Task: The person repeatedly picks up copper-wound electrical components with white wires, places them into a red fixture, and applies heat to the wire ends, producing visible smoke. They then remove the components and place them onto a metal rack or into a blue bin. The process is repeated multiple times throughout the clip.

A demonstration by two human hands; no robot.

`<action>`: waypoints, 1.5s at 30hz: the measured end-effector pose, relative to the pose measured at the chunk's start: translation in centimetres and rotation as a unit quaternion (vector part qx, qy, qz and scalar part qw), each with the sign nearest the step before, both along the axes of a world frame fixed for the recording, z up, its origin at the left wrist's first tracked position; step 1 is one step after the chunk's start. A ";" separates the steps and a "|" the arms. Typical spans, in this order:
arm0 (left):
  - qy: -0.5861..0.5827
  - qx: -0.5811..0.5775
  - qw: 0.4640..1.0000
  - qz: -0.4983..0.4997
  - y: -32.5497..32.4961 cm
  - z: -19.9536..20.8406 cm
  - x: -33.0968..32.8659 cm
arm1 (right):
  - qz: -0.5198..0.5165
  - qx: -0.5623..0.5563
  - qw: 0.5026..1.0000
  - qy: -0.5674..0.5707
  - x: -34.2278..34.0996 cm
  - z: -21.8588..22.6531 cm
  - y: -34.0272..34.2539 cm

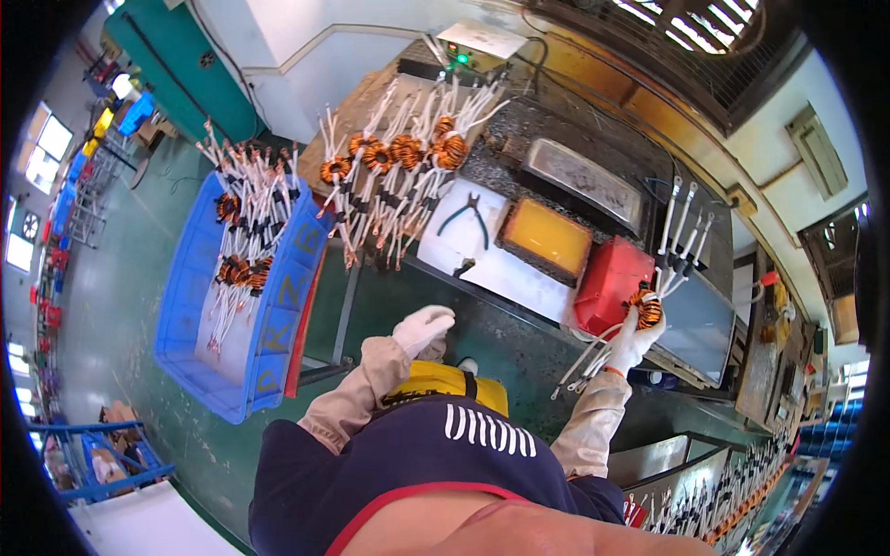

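My right hand (634,345), in a white glove, grips a ring-shaped coil (645,307) wound with copper-coloured wire. White leads with black sleeves and metal lugs rise from the coil past a red box (612,284), and more leads hang below the hand. Over the floor in front of the bench, my gloved left hand (423,328) is loosely closed with nothing visible in it. Nearest it on the bench lie pliers (466,221) with dark handles on a white sheet. A yellow block in a dark tray (547,239) sits between pliers and red box.
Several more wire-wound coils (405,150) with leads lie along the bench's left part. A blue crate (190,315) of such coils stands at left. Behind the yellow tray is a metal-topped pan (584,183); a device with a green light (477,46) stands at the back.
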State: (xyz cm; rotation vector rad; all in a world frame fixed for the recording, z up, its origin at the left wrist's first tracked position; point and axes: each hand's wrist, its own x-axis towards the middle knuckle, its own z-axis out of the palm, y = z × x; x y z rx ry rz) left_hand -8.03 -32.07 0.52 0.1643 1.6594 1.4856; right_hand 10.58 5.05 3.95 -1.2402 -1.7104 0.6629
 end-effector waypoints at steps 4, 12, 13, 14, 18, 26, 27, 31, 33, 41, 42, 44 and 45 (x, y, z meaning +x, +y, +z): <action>0.258 -0.088 0.959 0.079 -4.4 -1.5 -5.7 | 0.024 -0.031 0.994 0.100 -0.3 -1.3 0.8; 0.567 -0.423 0.674 0.212 -16.3 2.1 -14.9 | -0.011 -0.010 0.998 0.061 -0.7 -1.6 0.7; 0.532 -0.412 0.713 0.197 -17.7 1.0 -15.9 | -0.003 -0.007 0.997 0.073 -0.5 -1.9 1.1; 0.545 -0.429 0.693 0.197 -17.5 1.1 -15.6 | 0.007 -0.004 0.997 0.081 -0.5 -2.1 1.2; 0.587 -0.459 0.632 0.212 -15.6 0.6 -14.1 | 0.024 0.015 0.995 0.100 -0.7 -2.6 1.5; 0.607 -0.498 0.582 0.210 -14.9 0.5 -15.6 | -0.031 0.018 0.998 0.051 -0.7 -2.8 1.9; 0.603 -0.508 0.582 0.200 -14.9 0.8 -16.0 | -0.032 0.012 0.998 0.055 -0.9 -2.7 1.7; 0.595 -0.511 0.591 0.192 -15.7 1.3 -18.2 | -0.057 0.006 0.998 0.035 -1.5 -1.8 0.6; 0.612 -0.496 0.577 0.217 -16.6 0.5 -19.4 | -0.067 0.024 0.997 0.008 -1.6 -2.1 1.1; 0.607 -0.535 0.566 0.160 -16.5 -0.5 -20.8 | -0.074 0.031 0.997 0.010 -1.7 -2.3 1.4; 0.604 -0.536 0.568 0.162 -16.4 -0.3 -20.8 | -0.079 0.019 0.997 0.017 -2.0 -1.7 0.7; 0.599 -0.536 0.571 0.164 -16.3 0.0 -20.6 | -0.061 0.031 0.997 0.037 -1.9 -2.2 1.0; 0.594 -0.533 0.582 0.156 -16.3 0.1 -20.7 | -0.054 0.026 0.997 0.050 -1.6 -2.5 1.3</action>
